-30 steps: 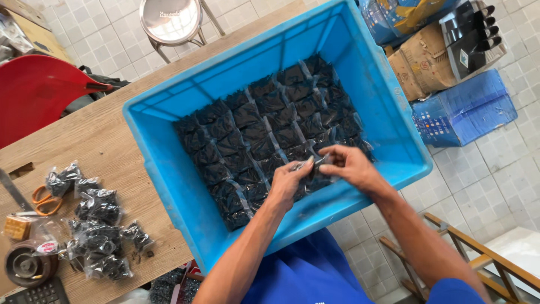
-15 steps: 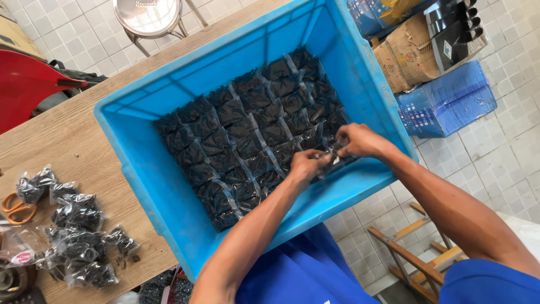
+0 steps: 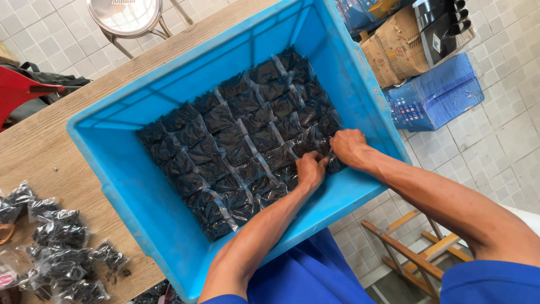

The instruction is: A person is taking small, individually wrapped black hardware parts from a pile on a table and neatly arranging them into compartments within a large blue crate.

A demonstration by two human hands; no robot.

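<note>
Head view: blue crate (image 3: pixel 140 186) packed with black-filled bags (image 3: pixel 225 146); both hands pressing bags.

Bright even daylight, sharp, soft shadows

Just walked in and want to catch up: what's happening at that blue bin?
A person leans over a blue plastic bin on a wooden table. Both hands, left and right, press down on small clear bags of dark parts laid in rows inside it. More such loose bags lie on the table beside it.
</note>
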